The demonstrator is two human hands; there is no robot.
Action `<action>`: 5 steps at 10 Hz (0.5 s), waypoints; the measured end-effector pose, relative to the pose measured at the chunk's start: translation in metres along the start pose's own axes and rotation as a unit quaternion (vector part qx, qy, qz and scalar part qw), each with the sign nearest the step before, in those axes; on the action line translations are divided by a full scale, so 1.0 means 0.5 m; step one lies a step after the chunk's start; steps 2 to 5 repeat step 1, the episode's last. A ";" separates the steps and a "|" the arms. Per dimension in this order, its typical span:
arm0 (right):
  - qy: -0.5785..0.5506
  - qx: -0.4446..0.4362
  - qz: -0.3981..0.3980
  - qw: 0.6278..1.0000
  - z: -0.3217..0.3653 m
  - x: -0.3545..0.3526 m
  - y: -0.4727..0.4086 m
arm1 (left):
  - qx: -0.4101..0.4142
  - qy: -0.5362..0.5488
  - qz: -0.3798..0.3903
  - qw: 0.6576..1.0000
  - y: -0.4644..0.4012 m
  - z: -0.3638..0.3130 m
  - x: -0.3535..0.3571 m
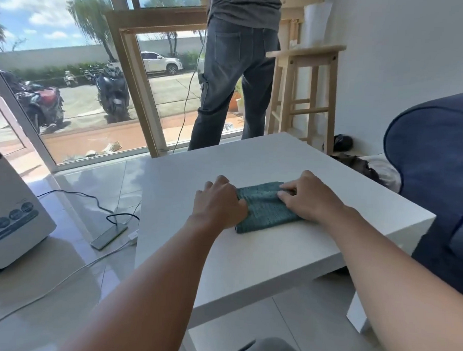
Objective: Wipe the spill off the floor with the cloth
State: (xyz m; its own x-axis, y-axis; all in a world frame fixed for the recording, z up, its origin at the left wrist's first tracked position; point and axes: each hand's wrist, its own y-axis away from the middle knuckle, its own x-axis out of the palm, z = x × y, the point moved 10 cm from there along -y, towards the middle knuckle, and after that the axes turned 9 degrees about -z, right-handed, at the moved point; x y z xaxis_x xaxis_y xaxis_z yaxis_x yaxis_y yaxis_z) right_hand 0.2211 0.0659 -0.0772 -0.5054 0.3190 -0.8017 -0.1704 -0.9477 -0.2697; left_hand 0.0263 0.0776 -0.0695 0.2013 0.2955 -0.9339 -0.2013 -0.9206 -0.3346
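Observation:
A folded teal cloth lies on the low white table. My left hand rests on the cloth's left edge, thumb tucked against it. At the cloth's right side, my right hand pinches the upper right corner with its fingertips. Both hands touch the cloth while it stays flat on the tabletop. The glossy tiled floor lies to the left and in front; no spill stands out on it from here.
A white appliance stands on the floor at left, with a phone and cables beside the table. A person stands by the window beyond the table. A wooden stool is behind, a blue cushion at right.

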 end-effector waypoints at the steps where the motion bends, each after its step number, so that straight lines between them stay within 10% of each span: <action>1: 0.039 0.012 -0.035 0.999 -0.029 -0.032 0.009 | 0.035 -0.010 -0.048 0.998 -0.015 -0.033 -0.022; 5: 0.039 0.012 -0.035 0.999 -0.029 -0.032 0.009 | 0.035 -0.010 -0.048 0.998 -0.015 -0.033 -0.022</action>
